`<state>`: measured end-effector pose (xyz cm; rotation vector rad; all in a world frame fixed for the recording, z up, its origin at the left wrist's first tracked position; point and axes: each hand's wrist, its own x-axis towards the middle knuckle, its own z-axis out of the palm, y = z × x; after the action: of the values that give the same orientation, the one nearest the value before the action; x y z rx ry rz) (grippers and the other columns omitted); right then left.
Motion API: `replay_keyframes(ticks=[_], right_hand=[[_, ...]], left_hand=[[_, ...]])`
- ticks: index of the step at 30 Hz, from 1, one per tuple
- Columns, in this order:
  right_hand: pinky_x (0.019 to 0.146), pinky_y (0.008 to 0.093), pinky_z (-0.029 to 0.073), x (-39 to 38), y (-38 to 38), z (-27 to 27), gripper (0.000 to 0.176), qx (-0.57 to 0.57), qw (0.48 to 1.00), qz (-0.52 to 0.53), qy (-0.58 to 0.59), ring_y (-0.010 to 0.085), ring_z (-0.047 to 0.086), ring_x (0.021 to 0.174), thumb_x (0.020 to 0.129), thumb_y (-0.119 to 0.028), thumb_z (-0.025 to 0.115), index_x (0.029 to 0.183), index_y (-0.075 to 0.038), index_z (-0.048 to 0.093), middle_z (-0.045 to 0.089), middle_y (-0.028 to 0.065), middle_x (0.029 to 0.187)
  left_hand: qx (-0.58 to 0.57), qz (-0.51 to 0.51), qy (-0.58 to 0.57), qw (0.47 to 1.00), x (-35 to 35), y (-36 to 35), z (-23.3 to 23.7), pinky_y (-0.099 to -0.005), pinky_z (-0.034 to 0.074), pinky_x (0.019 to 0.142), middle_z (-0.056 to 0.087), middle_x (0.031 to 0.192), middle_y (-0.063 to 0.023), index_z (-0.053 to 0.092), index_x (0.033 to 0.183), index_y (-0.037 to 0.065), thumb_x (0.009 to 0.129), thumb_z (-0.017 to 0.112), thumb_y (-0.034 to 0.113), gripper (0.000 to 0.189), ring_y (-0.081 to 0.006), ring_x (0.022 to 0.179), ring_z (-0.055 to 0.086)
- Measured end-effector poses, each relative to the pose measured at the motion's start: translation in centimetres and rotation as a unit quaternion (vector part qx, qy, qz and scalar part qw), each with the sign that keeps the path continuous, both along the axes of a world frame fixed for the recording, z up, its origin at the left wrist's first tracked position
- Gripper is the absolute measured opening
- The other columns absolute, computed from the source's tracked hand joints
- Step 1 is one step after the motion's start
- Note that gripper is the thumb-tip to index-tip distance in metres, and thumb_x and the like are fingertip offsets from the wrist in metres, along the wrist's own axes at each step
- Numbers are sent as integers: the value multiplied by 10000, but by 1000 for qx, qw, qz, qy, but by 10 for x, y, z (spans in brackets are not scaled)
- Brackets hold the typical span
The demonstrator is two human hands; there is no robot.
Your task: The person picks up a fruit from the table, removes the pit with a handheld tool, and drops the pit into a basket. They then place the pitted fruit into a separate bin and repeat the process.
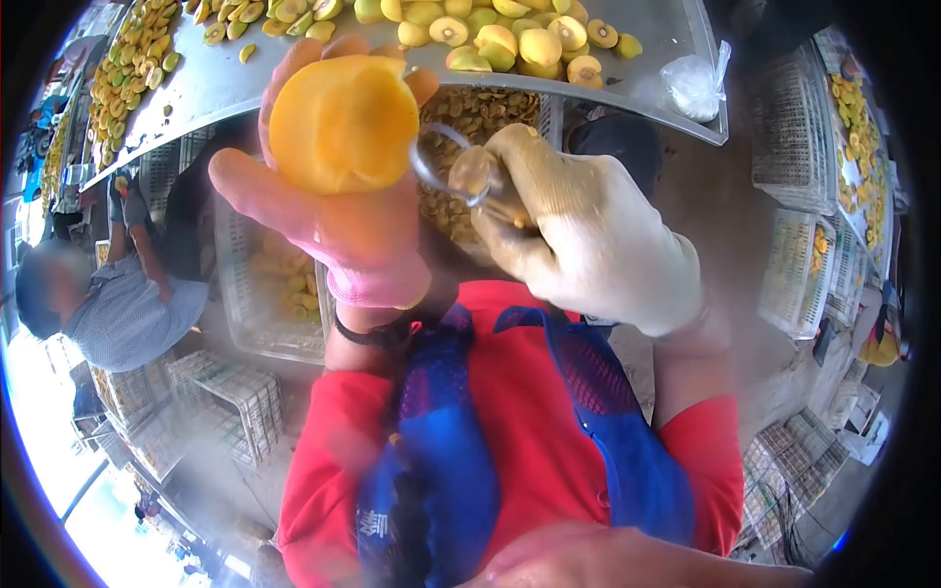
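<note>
Orange fruit (345,122) in cupped L hand (358,227), palm side, R hand (593,220) clamped on ring tool (421,169)

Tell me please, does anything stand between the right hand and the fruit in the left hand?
Only the ring-shaped tool, held by the right hand, stands between it and the fruit. Nothing else visible blocks the way.

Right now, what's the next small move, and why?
Probably guide the looped tool along the yellow fruit: the right hand grips the tool right by the fruit's edge, and the left hand supports the fruit. Whether tool and fruit touch is unclear.
</note>
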<state>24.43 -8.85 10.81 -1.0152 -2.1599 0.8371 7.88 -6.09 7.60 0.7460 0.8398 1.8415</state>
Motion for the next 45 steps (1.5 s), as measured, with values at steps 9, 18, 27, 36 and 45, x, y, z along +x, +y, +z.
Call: replay_keyframes(ticks=[9,18,27,36,45], right_hand=[[568,465,508,-2,17,-35,301,29,997,-67,-17,382,645,684,800,-122,695,1010,-38,496,647,150,766],[581,421,515,-6,31,-45,408,32,997,-60,-38,365,663,727,787,-56,710,1125,-10,487,645,151,808],[548,424,513,-11,47,-58,281,51,996,-72,-33,348,654,663,822,-142,688,1016,-49,506,646,135,754],[569,399,532,-12,52,-64,305,52,991,-96,-78,322,676,701,845,-91,681,1083,-57,494,654,103,798],[575,441,529,-10,52,-68,291,9,993,-85,-76,353,666,693,858,-107,661,1075,-50,476,648,132,769]], left_hand=[[18,-59,-80,995,-6,14,-20,-550,533,893,608,1245,-226,491,1353,-12,903,362,768,910,-399,1104,613],[-34,-8,48,998,5,20,-24,-550,541,875,623,1225,-214,520,1328,-3,905,333,776,905,-389,1082,629],[6,-23,17,1000,10,29,-34,-546,568,855,652,1178,-213,543,1306,2,854,420,804,928,-390,1047,652],[48,14,128,990,16,34,-44,-513,560,899,653,1171,-221,543,1294,-15,839,391,832,973,-365,1045,660],[21,24,153,988,22,34,-44,-484,554,915,657,1150,-225,532,1299,-16,844,386,827,969,-356,1027,666]])
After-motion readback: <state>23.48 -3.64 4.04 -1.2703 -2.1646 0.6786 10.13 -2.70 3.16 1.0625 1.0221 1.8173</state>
